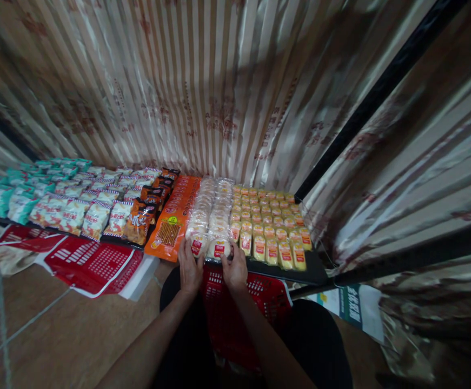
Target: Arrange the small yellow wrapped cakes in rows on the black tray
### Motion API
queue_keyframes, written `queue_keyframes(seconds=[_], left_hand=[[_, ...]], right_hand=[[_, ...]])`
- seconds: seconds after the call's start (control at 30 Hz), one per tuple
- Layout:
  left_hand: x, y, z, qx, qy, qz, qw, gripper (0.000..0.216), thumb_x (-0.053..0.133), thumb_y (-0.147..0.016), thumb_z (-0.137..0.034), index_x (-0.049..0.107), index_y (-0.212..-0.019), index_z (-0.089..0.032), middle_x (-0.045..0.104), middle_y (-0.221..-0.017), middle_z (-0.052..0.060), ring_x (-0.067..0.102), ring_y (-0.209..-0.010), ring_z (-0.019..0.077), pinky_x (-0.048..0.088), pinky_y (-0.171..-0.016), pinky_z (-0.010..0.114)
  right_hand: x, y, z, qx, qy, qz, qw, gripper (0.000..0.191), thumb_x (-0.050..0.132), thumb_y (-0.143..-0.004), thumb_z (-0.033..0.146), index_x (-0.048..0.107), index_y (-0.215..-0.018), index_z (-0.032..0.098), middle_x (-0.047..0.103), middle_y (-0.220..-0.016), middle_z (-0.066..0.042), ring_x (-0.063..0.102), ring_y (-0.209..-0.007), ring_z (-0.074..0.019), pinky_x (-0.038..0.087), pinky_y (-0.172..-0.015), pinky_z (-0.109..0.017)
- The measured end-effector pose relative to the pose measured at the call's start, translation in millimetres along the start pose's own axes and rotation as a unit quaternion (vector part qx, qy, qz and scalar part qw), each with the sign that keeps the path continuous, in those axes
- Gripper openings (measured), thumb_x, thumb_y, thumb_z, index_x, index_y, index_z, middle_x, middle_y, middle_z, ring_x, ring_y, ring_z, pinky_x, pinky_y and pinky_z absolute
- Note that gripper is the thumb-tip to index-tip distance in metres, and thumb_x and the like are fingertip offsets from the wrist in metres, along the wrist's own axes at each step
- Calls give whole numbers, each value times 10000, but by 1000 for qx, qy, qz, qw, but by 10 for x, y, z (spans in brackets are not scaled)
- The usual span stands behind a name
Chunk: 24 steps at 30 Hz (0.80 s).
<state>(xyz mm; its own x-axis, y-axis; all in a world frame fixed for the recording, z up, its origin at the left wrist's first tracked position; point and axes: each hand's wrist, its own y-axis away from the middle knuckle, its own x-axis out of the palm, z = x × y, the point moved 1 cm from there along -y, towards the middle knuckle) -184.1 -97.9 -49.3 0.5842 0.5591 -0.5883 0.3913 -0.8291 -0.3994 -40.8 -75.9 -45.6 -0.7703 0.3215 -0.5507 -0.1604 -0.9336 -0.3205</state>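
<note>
Both my hands reach to the front edge of a low dark shelf packed with snack packets. My left hand has its fingers curled on a clear packet with a red label in the front row. My right hand grips the neighbouring clear packet of a pale round cake with a red label. Behind them run two rows of the same clear packets. An orange packet of stick snacks lies just left of my left hand.
Yellow packets fill the shelf's right part; orange-brown, white-and-red and teal bags run to the left. A red plastic basket sits under my hands, by my knees. Red basket pieces lie on the floor left. Striped curtain behind; a black pole at right.
</note>
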Motion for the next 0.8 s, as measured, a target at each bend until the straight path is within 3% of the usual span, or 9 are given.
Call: queue_keyframes(seconds=[0.23,0.43,0.57,0.67,0.8], left_hand=[[71,-4,22,-18,9,38,999,576,394,-914,-410,291,-1392,-107,315,-1468,210,233,-1400,271,258,-1124,490],[61,18,-63,75,-60,27,995,704,414,-899,-443,182,-1439,-54,236,-1494,254,106,-1423,311,216,-1112,555],[68,26,-169,121,-123,30,985,686,477,-869,-464,287,-1422,-105,219,-1508,231,63,-1426,327,175,-1108,577],[113,17,-212,118,-137,27,983,655,509,-850,-468,344,-1408,-166,202,-1522,201,63,-1426,336,159,-1097,603],[171,1,-227,110,-134,16,985,683,519,-841,-469,332,-1415,-152,175,-1526,211,72,-1425,340,150,-1096,603]], right_hand=[[-16,5,24,19,9,19,1000,517,450,-835,341,469,-1317,156,577,-1107,-136,547,-999,-247,477,-879,-411],[-1,26,8,0,13,-1,1000,488,436,-847,345,476,-1313,205,591,-1092,-110,548,-988,-246,481,-859,-409],[0,27,3,-11,21,-5,1000,489,439,-850,345,466,-1317,205,590,-1093,-110,555,-972,-233,490,-841,-391],[-8,20,12,-18,23,-6,1000,488,433,-854,348,457,-1321,209,591,-1094,-111,561,-961,-229,495,-835,-390],[-32,9,32,-26,27,0,999,517,425,-860,357,412,-1353,202,593,-1112,-114,561,-987,-235,484,-866,-406]])
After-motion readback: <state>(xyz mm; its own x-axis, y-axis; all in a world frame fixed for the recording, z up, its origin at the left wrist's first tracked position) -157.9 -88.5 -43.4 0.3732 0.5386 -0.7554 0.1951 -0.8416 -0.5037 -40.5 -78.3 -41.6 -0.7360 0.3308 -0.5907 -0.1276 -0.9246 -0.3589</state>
